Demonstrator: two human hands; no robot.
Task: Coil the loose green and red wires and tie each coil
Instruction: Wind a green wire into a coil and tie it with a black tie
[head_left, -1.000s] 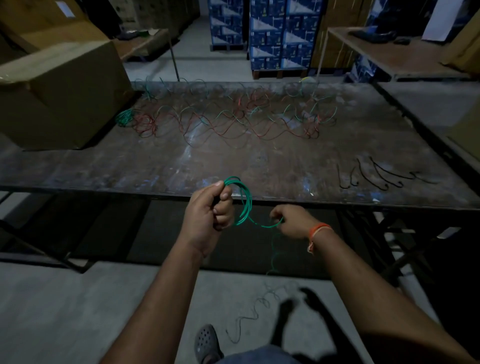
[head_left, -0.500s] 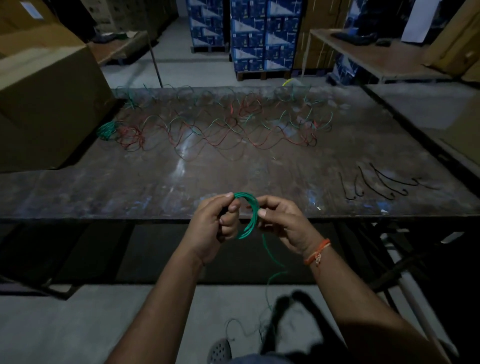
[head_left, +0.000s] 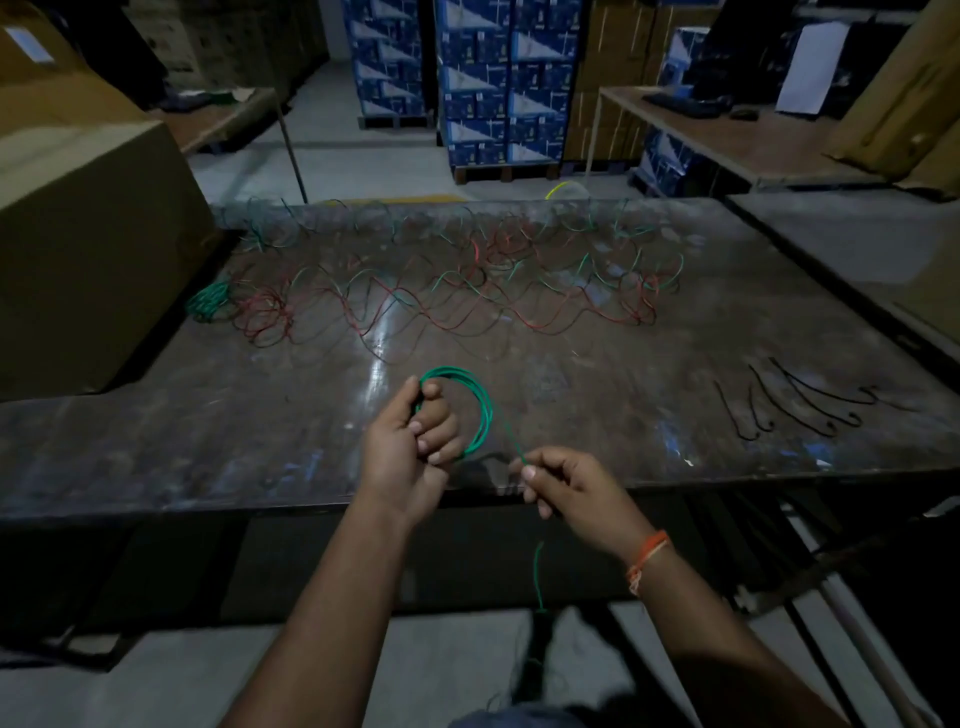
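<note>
Seen from head height, looking down over a dark, scuffed metal desk (head_left: 727, 322) in a dim storeroom; left hand (head_left: 410, 447) curled round one side of a small green wire coil (head_left: 480, 410), held upright just above the near edge of the desk; right hand (head_left: 566, 486) a little apart to the right, pinching the free green strand (head_left: 511, 441) that runs off the coil; strand tail (head_left: 537, 577) hanging below the right hand toward the floor; orange thread band (head_left: 647, 558) on the right wrist.

Farther back across the desk, loose green and red wires (head_left: 447, 296) spread in tangled waves from left to right; at their left end, a finished green bundle (head_left: 208, 301) touching a loose red tangle (head_left: 262, 319); near the right edge, several thin black ties (head_left: 800, 405) laid side by side, well apart from the hands.

Large cardboard box (head_left: 88, 249) on the left end of the desk; stacked blue cartons (head_left: 483, 78) on pallets behind; a second wooden table (head_left: 727, 130) at upper right.
</note>
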